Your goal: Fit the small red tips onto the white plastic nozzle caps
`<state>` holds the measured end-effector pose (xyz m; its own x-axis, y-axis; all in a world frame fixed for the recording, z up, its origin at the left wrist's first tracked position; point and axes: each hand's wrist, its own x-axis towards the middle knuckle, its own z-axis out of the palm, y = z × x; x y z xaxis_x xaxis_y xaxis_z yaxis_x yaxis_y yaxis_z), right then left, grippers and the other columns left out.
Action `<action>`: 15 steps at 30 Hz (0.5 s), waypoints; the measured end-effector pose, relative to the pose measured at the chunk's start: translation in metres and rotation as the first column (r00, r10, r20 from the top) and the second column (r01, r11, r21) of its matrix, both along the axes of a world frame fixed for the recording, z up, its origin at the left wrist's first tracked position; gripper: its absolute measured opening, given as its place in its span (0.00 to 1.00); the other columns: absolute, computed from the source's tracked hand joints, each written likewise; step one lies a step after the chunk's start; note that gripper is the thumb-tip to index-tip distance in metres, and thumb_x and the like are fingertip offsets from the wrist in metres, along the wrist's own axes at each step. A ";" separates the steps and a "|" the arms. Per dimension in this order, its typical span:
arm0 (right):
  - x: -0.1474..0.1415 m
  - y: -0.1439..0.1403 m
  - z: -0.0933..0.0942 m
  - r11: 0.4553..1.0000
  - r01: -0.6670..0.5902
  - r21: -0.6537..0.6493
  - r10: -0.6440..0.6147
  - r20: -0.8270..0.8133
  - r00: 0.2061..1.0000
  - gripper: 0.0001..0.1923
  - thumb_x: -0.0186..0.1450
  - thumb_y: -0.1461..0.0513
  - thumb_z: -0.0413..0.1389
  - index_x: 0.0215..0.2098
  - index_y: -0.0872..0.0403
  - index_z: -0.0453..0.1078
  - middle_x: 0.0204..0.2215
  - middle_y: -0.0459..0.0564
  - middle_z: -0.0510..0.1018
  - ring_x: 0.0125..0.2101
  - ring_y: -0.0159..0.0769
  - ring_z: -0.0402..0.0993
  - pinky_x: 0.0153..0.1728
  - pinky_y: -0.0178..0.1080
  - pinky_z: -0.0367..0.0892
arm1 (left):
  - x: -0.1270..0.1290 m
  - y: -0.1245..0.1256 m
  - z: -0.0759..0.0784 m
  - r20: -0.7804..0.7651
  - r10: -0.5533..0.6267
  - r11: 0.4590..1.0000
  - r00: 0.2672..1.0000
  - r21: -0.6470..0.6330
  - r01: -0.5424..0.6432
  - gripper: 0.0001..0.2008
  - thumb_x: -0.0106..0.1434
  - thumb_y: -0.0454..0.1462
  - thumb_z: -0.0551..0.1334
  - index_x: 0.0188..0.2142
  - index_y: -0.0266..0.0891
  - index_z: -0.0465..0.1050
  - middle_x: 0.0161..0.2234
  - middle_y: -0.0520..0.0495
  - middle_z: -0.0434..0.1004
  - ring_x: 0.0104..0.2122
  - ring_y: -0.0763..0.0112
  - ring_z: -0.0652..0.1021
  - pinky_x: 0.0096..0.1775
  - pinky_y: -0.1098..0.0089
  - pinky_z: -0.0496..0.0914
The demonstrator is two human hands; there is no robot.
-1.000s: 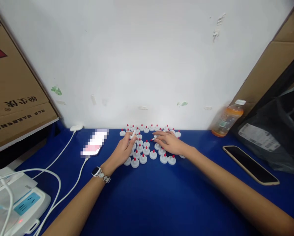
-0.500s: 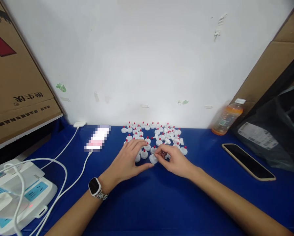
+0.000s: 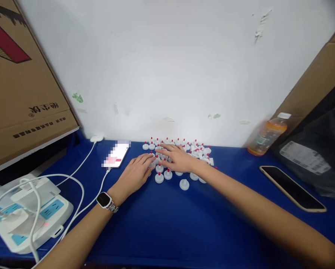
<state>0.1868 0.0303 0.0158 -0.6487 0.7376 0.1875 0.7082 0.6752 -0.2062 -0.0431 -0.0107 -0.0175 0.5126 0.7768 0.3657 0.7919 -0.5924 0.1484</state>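
Far left of the frame: a cardboard box leaning in the upper corner; below it, lower left, a white power strip with looped white cables running up toward a phone lying left of centre.

Left of centre: left hand, watch on the wrist, palm down, fingers loosely spread and lying flat on the near left edge of the caps; no closed hold visible.

Centre: a cluster of small white caps with red tips, standing on the blue table close against the white wall; one cap sitting alone, just in front of the group. Judging by look: light, hard plastic, smooth, easily tipped or scattered, hardly fragile; best pinched at the round white skirt or the red nub between thumb and forefinger.

Just right of centre: right hand, reaching across over the caps, palm down, fingers extended leftward and resting among them; whether anything sits under the palm, cannot tell.

Right side: an orange drink bottle by the wall, a dark phone flat on the table, a black bag with a white label at the far right edge, cardboard behind it.

Surface: smooth blue covering, flat, offering little grip for sliding caps. Room: cramped nook, bright light on the wall.
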 end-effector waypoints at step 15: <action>0.050 0.037 -0.001 0.975 0.208 0.074 -0.207 -0.026 0.978 0.30 0.73 0.44 0.39 0.63 0.48 0.65 0.64 0.57 0.64 0.64 0.52 0.56 0.60 0.61 0.52 | 0.024 0.071 0.021 0.025 0.106 0.976 0.994 -0.195 -0.099 0.35 0.68 0.60 0.45 0.68 0.47 0.55 0.71 0.42 0.49 0.70 0.45 0.50 0.63 0.39 0.52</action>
